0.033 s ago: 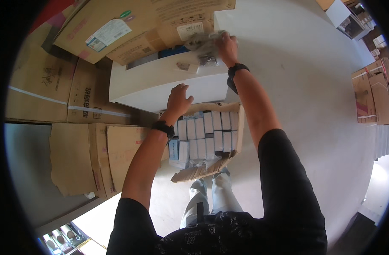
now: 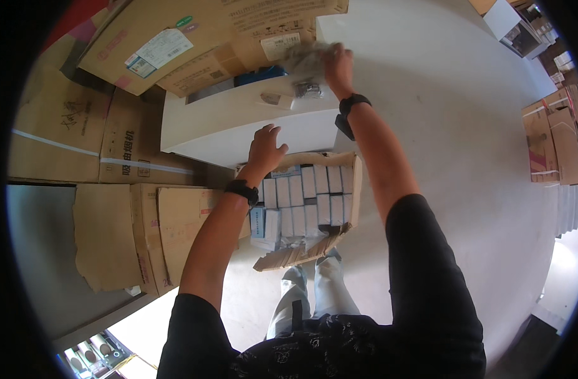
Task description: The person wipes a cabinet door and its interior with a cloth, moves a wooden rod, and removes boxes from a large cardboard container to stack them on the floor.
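Observation:
My right hand (image 2: 339,65) is closed on a crumpled, see-through plastic bag (image 2: 304,61), smeared by motion, above the far right end of a white box-like unit (image 2: 238,129). Below the bag lies a small dark, shiny item (image 2: 309,90) whose kind I cannot make out. Beside it sits a small pale piece (image 2: 277,100) with a brownish patch. My left hand (image 2: 266,146) hovers in front of the unit's near side, fingers apart and nothing in them. Between my arms stands an open carton (image 2: 357,196) packed with rows of small white-and-blue boxes (image 2: 299,191).
Large brown cartons (image 2: 55,120) crowd the left side, and another carton (image 2: 207,38) leans over the unit's back. A blue object (image 2: 260,76) shows in the gap there. Pale floor (image 2: 453,158) stretches to the right, with more cartons (image 2: 554,136) at the far right.
My right hand and the plastic bag have risen slightly, showing more of the dark item below. My left hand stays where it was.

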A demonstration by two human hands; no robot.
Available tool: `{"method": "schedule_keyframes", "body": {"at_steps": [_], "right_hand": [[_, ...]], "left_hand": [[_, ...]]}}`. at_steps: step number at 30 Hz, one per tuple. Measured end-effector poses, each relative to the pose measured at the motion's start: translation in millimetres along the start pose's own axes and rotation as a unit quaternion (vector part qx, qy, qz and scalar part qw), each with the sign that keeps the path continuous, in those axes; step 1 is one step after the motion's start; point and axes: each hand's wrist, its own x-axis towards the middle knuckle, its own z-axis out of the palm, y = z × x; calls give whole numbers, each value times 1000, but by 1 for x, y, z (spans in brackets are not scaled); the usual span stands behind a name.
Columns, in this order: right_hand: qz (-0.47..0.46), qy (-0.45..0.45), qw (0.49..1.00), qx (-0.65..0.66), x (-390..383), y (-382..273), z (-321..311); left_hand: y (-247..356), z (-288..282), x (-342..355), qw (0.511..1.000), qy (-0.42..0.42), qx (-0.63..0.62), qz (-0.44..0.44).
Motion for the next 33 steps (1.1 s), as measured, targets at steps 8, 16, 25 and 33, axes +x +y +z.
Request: {"method": "schedule_keyframes", "body": {"at_steps": [8,16,25,33], "right_hand": [[-90,-16,979,184,-120,-41,-121],[187,-324,913,162,-491,-49,-193],[254,-358,897,44,-698,-15,-119],[131,-335,930,-80,-725,62,52]], "left_hand": [[64,-22,-45,948,110,-299,21],[68,59,-280,926,-116,-355,60],[-18,141,-504,891,-197,-399,-87],[-161,302,-517,936,-98,-281,-185]]}}
